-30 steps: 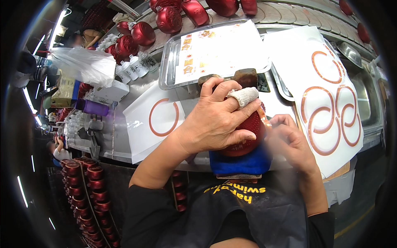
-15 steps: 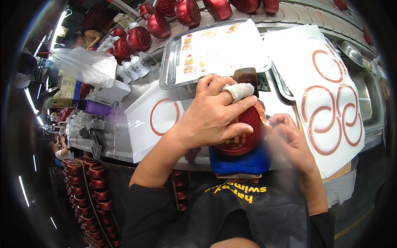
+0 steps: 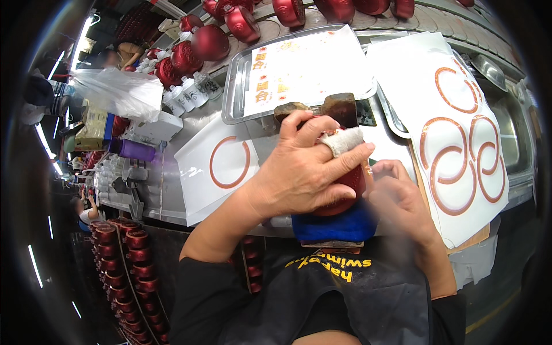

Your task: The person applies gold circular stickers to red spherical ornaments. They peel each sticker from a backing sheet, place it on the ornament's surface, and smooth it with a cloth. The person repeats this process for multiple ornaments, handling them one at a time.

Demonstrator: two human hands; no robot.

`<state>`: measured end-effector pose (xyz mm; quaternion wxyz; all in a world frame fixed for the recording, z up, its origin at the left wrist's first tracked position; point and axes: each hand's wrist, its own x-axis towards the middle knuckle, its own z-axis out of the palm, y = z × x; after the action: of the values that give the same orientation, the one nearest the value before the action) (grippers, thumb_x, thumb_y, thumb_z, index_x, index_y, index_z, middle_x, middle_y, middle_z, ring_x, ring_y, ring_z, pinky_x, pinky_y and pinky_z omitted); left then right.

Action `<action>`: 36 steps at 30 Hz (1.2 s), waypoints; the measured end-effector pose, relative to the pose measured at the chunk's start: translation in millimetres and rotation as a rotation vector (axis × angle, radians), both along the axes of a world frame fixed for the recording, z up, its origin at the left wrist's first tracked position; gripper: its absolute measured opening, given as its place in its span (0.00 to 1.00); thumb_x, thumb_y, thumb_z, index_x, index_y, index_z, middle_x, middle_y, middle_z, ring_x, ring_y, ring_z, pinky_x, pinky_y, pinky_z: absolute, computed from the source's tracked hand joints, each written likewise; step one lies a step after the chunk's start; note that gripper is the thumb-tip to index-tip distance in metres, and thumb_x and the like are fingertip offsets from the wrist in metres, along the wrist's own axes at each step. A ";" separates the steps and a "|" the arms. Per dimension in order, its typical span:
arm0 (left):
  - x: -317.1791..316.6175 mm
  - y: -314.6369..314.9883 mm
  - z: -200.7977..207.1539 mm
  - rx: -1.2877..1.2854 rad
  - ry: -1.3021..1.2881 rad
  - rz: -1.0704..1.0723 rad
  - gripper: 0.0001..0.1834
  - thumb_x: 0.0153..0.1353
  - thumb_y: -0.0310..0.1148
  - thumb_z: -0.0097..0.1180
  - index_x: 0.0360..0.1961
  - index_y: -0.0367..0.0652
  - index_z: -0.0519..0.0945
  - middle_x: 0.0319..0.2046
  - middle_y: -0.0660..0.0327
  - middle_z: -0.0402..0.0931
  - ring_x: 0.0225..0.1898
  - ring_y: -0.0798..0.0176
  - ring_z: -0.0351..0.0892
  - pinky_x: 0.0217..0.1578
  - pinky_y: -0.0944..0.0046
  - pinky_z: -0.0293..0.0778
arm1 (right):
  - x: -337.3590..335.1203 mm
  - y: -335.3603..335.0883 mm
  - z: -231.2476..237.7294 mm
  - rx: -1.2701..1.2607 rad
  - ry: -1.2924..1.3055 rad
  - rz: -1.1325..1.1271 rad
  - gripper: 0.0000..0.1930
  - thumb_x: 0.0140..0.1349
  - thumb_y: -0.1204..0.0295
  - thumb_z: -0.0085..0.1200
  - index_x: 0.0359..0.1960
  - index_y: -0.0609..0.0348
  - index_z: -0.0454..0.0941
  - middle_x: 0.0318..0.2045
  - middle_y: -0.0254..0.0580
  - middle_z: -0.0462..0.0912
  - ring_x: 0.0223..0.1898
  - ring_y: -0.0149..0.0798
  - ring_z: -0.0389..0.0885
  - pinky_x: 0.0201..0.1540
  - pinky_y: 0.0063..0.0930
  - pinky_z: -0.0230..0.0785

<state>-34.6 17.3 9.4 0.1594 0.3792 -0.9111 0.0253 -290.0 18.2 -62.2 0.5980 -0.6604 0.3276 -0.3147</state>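
A round red bottle (image 3: 355, 185) lies on a blue cloth pad (image 3: 333, 227) in front of me, mostly covered by my left hand (image 3: 302, 167). That hand rests over it with the fingers curled across its far side and the thumb on its near face. A white cloth sleeve (image 3: 343, 141) wraps one finger. At the bottle's right edge, my right hand (image 3: 402, 201) pinches the end of a narrow copper-coloured decal strip (image 3: 368, 174). The strip runs up beneath my left fingertips. Part of my right hand is smeared by motion. Beyond the bottle stand two dark, worn holder blocks (image 3: 339, 108).
White sheets with curved copper decals (image 3: 443, 167) lie at right; a smaller sheet with one ring decal (image 3: 230, 164) is at left. A metal tray (image 3: 233, 86) carries a printed sheet. Red bottles (image 3: 241, 24) line a slatted conveyor (image 3: 425, 22). White bottles (image 3: 194, 92) stand far left.
My left hand has shifted slightly right and covers more of the bottle's face. My right hand keeps hold of the strip, now closer to the bottle. The conveyor's red bottles have moved left.
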 end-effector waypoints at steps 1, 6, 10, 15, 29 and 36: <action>-1.4 2.8 0.9 0.044 0.017 -0.022 0.33 0.67 0.61 0.53 0.65 0.53 0.78 0.47 0.60 0.84 0.60 0.53 0.71 0.67 0.44 0.52 | -0.4 0.6 1.7 -0.077 0.026 -0.011 0.07 0.68 0.71 0.62 0.41 0.63 0.84 0.54 0.49 0.71 0.59 0.43 0.72 0.60 0.35 0.68; 13.6 -2.3 7.3 0.059 0.146 0.081 0.34 0.69 0.62 0.50 0.67 0.52 0.78 0.33 0.62 0.83 0.60 0.51 0.71 0.68 0.44 0.51 | -0.6 5.5 10.8 -0.121 0.064 -0.032 0.06 0.65 0.73 0.62 0.41 0.62 0.85 0.55 0.51 0.70 0.61 0.47 0.72 0.60 0.37 0.69; 16.2 -6.6 -0.7 -0.022 -0.020 0.093 0.33 0.67 0.62 0.55 0.62 0.51 0.82 0.55 0.57 0.83 0.61 0.49 0.70 0.67 0.47 0.56 | 0.0 6.6 12.2 -0.222 0.118 -0.032 0.07 0.64 0.74 0.63 0.41 0.61 0.84 0.57 0.53 0.70 0.61 0.51 0.72 0.60 0.40 0.70; 9.7 -6.6 -6.2 -0.011 0.045 0.049 0.27 0.66 0.59 0.56 0.56 0.52 0.84 0.57 0.58 0.81 0.61 0.51 0.70 0.68 0.44 0.51 | -2.8 9.5 10.7 -0.373 0.205 -0.021 0.09 0.63 0.74 0.64 0.43 0.64 0.83 0.58 0.56 0.69 0.61 0.56 0.72 0.63 0.43 0.68; -3.8 -5.8 -9.7 -0.024 0.063 -0.019 0.25 0.64 0.59 0.58 0.52 0.53 0.84 0.43 0.62 0.86 0.61 0.53 0.71 0.66 0.43 0.53 | -5.0 21.1 18.4 -0.374 0.235 0.016 0.12 0.61 0.75 0.65 0.45 0.66 0.81 0.62 0.60 0.67 0.63 0.60 0.69 0.65 0.46 0.65; -19.0 15.6 -19.2 -0.001 0.072 -0.059 0.25 0.60 0.59 0.61 0.45 0.50 0.85 0.48 0.63 0.84 0.62 0.53 0.70 0.66 0.38 0.53 | -7.4 31.3 31.7 -0.451 0.319 0.071 0.13 0.58 0.77 0.65 0.45 0.65 0.81 0.61 0.59 0.69 0.63 0.61 0.70 0.63 0.47 0.67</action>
<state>-53.7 32.9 -9.8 0.1927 0.3529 -0.9156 0.0075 -297.4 49.5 -30.5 0.3875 -0.8291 0.3159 -0.2503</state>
